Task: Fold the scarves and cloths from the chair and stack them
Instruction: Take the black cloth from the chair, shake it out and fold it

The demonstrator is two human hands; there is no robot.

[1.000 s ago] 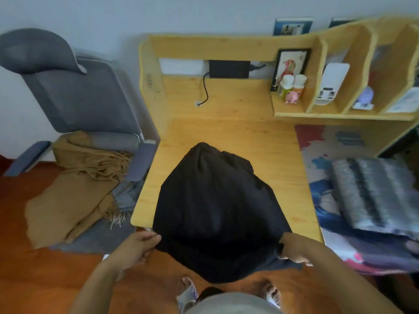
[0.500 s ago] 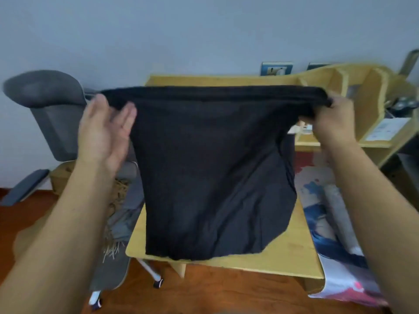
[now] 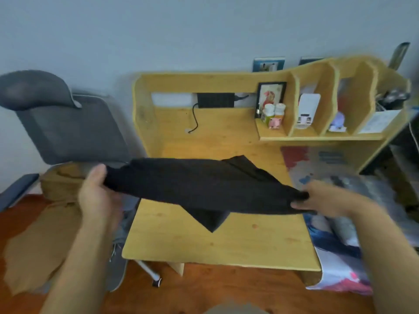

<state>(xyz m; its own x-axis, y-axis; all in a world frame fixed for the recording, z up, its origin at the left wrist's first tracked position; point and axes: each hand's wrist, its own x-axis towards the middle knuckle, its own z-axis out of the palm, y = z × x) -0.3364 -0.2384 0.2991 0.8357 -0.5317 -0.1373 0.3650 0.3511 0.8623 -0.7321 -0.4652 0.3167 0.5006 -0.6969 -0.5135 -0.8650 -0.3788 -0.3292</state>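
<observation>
**Black cloth held mid-fold above desk: handling and storage check**

Left hand [image 3: 97, 196]: palm up under the cloth's left end, thumb on top, fingers curled beneath, so it grips the edge. Right hand [image 3: 317, 198]: blurred, but fingertips pinch the cloth's right end.

Black cloth [image 3: 204, 186]: stretched btwn both hands, clear of the desk [image 3: 226, 245], slung as a flat band w/ one corner hanging below the middle and a flap poking up on the far side. Judged light, soft, limp, no stiffness; it sags wherever unsupported. Matte knit, prob. not slippery. Not fragile. Best taken at corners or along a folded edge, both ends at once, else it collapses.

Left of the left hand: tan scarf [image 3: 45, 234] draped off the grey chair [image 3: 68, 132] toward the floor, w/ a grey fringed piece just under it. Both judged still unfolded.

Right of and just beyond the right hand: grey folded cloth [image 3: 367, 189] on a printed mat [image 3: 335, 279]; looks like the start of the stack, blurred.

Beyond both hands: shelf unit [image 3: 317, 138] on the desk's back, w/ open compartments. Nearest bay to centre: framed picture [image 3: 271, 96], two small bottles [image 3: 274, 111], pink figure. Next bay: white device [image 3: 308, 109]. Next: small lilac item, unclear. Last: paper sheet leaning, dark object above, indistinct.
</observation>
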